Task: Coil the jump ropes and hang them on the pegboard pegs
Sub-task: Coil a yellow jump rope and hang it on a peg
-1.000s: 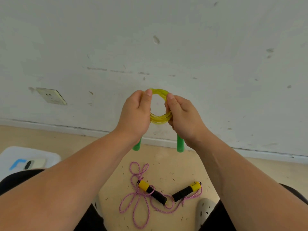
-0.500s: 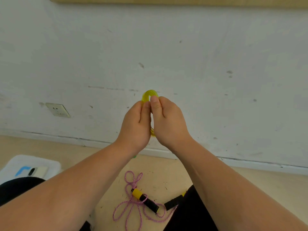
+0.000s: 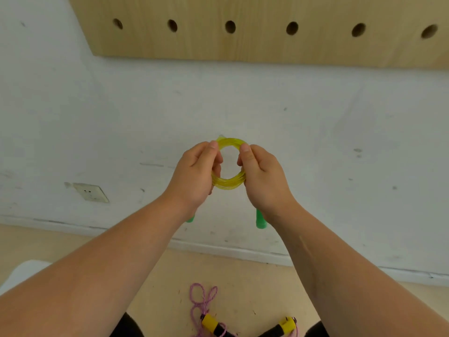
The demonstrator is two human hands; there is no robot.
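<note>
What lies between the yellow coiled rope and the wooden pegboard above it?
In the head view, only bare white wall separates the yellow coiled rope from the pegboard.

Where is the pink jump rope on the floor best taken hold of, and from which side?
By its two yellow-and-black handles, from above. They lie flat on the floor, close together, and look stiff; the pink cord lies in loose loops and would probably trail. First free a hand: left hand and right hand both pinch the yellow coil.
</note>
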